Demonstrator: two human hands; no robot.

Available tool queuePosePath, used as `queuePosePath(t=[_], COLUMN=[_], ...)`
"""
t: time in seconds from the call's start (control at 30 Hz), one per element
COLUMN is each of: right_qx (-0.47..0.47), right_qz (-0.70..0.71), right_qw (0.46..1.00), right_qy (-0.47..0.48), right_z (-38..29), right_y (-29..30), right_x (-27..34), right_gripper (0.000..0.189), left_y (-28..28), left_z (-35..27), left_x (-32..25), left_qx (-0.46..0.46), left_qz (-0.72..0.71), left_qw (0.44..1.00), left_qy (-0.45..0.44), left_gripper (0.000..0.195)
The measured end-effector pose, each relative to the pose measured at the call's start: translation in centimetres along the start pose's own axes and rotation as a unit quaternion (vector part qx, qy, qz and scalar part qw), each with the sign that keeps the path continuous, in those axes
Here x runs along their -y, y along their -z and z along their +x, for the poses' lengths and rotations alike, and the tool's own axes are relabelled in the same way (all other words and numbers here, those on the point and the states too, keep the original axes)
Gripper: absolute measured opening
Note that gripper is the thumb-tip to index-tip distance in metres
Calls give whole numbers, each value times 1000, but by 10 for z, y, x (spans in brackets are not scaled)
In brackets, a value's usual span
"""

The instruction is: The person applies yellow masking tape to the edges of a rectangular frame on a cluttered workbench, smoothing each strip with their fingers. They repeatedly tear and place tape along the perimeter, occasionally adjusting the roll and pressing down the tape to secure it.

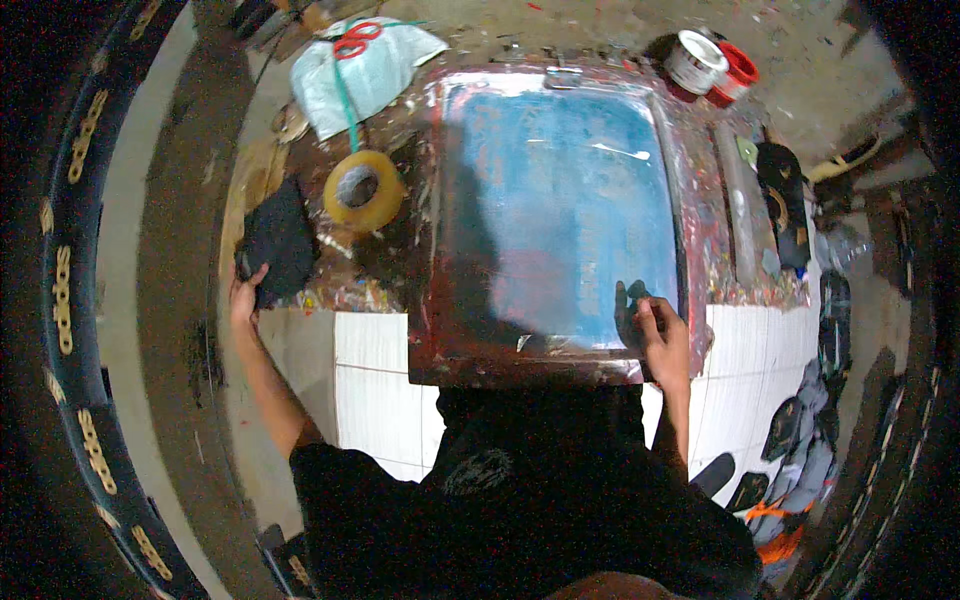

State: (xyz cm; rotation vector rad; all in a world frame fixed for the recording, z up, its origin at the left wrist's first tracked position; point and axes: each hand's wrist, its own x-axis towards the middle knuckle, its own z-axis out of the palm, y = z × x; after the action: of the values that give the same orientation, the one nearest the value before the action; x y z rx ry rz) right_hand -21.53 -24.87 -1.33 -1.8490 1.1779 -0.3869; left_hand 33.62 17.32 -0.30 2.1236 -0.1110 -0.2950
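Observation:
At the left end of the paint-spattered table, my left hand (244, 294) grips the near edge of some black fabric (279, 244), its thumb on top. A screen-printing frame (540, 367) with a blue, glossy mesh (562, 187) lies in front of my torso. My right hand (664, 341) is at the near right corner of this frame, thumb and fingertips close together. Dark shapes beside those fingertips look like their shadow on the mesh. Whether the right hand pinches something small or touches the frame, I cannot tell.
A roll of clear tape (364, 190) lies right of the fabric. Behind it, red-handled scissors (357, 40) rest on a pale sack (360, 82). White (696, 64) and red (735, 73) tubs stand far right. A long bar (736, 202) lies right of the frame.

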Motion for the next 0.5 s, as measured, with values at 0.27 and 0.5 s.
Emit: queuePosePath(t=[0.27,0.5], right_qx=[-94,-100], right_qz=[-81,-196], right_qw=[990,945], right_qy=[73,244], right_z=[-13,-23], right_y=[7,-5], right_x=[-5,-19], right_gripper=[33,20], left_y=[26,-148], left_z=[51,-149], left_x=[58,-49], left_qx=[-36,-125], left_qz=[366,236], left_qw=[929,872], left_qy=[-50,-410], left_gripper=[79,41])
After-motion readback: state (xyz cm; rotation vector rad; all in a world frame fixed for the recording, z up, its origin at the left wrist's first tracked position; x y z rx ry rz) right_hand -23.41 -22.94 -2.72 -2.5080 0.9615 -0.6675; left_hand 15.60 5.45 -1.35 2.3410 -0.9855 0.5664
